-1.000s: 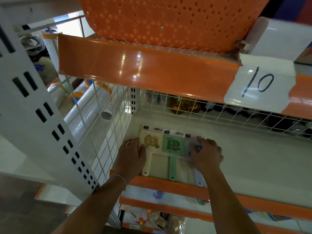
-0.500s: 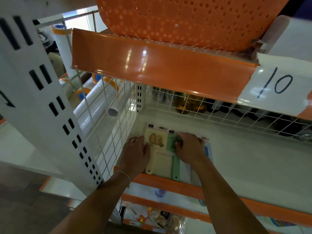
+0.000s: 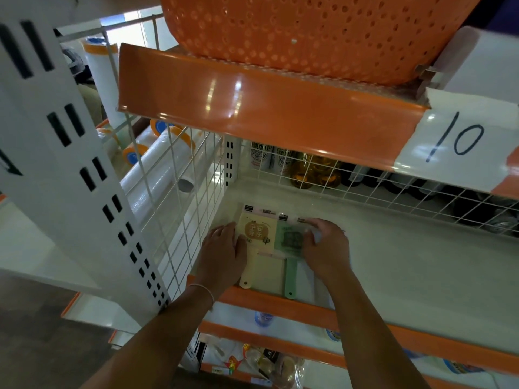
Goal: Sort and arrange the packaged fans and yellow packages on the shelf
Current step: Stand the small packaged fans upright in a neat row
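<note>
A white shelf (image 3: 407, 265) with an orange front lip carries the packaged fans at its near left corner, beside a white wire grid (image 3: 179, 209) — the cream fan (image 3: 257, 234) lies on the left, the green fan (image 3: 289, 240) just beside it and partly under its pack, both handles pointing to the near edge. An orange perforated basket (image 3: 309, 32) sits on the tier above, where a paper label (image 3: 455, 141) reads 10. The left hand (image 3: 222, 254) rests flat on the cream fan's left edge, fingers straight; the right hand (image 3: 325, 248) presses on the green fan's right side — fingers loosely bent, its grip unclear
</note>
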`<control>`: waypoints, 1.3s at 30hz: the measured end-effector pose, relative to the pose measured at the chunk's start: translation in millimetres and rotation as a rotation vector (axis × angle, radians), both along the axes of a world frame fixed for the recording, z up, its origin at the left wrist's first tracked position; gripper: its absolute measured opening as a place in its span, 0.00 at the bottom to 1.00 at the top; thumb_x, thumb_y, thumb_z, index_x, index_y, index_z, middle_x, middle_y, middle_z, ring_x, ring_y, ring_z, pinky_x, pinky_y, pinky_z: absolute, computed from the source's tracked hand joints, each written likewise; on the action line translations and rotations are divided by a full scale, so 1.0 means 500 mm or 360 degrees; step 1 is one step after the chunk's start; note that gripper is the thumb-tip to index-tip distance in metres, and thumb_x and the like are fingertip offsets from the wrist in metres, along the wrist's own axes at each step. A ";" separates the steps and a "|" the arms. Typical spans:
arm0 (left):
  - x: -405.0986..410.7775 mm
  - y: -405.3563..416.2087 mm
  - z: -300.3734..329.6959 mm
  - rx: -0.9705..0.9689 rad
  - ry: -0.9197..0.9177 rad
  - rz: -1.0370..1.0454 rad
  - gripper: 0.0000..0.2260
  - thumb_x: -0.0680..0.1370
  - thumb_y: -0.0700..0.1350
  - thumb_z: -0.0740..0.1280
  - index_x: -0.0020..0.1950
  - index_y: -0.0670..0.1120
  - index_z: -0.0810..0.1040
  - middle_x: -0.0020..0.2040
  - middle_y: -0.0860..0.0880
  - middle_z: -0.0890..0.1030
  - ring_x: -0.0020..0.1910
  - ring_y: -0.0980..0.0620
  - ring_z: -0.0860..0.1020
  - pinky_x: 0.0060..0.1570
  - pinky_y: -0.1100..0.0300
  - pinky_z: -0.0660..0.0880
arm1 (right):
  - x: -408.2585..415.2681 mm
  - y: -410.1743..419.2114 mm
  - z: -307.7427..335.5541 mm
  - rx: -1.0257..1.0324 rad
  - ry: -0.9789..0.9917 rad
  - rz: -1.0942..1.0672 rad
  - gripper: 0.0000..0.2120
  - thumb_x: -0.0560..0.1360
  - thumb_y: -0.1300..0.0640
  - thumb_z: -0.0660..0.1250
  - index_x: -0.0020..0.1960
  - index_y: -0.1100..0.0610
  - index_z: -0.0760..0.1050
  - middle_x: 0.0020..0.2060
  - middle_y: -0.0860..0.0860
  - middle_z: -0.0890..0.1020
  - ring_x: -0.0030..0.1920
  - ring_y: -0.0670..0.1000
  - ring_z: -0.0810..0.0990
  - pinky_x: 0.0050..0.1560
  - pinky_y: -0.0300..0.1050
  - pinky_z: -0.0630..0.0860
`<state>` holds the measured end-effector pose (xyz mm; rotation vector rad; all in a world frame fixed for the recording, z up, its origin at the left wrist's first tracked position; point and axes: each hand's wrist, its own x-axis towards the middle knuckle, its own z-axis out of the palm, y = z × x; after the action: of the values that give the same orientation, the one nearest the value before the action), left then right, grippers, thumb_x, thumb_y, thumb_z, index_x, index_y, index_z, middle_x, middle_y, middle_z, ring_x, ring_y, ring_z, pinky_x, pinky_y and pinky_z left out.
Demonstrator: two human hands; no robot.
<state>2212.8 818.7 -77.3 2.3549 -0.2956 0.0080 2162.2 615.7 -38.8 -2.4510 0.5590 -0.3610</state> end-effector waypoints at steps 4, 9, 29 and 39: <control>-0.001 -0.001 0.003 -0.0026 0.0031 0.0024 0.20 0.81 0.49 0.59 0.70 0.41 0.69 0.64 0.42 0.75 0.66 0.45 0.70 0.68 0.49 0.68 | -0.039 -0.003 0.006 0.0109 -0.0085 -0.0095 0.13 0.78 0.57 0.63 0.61 0.54 0.78 0.53 0.49 0.81 0.49 0.46 0.78 0.43 0.31 0.72; -0.005 0.000 0.008 -0.0040 0.0012 0.0048 0.18 0.81 0.46 0.59 0.69 0.38 0.69 0.64 0.38 0.75 0.65 0.41 0.70 0.66 0.46 0.69 | -0.093 -0.021 -0.007 0.0065 -0.0050 -0.0117 0.12 0.76 0.62 0.64 0.56 0.54 0.81 0.46 0.46 0.81 0.45 0.45 0.77 0.42 0.32 0.68; -0.232 -0.347 0.145 0.0307 -0.0198 -0.0510 0.11 0.78 0.47 0.61 0.55 0.43 0.76 0.58 0.43 0.76 0.62 0.42 0.71 0.62 0.52 0.68 | -0.337 -0.267 0.067 -0.0114 -0.0121 0.0106 0.19 0.74 0.53 0.64 0.60 0.61 0.78 0.57 0.57 0.81 0.60 0.58 0.76 0.64 0.45 0.65; -0.508 -0.670 0.095 0.0182 -0.0158 -0.0819 0.17 0.77 0.48 0.65 0.65 0.43 0.75 0.64 0.45 0.75 0.67 0.46 0.68 0.67 0.57 0.64 | -0.678 -0.505 0.038 0.0041 -0.0060 -0.0217 0.17 0.74 0.56 0.66 0.61 0.61 0.78 0.58 0.59 0.80 0.60 0.58 0.77 0.62 0.45 0.69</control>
<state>1958.8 483.6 -30.0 2.3272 -0.9635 -0.1423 1823.3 363.3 -19.8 -2.3829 0.7125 -0.4514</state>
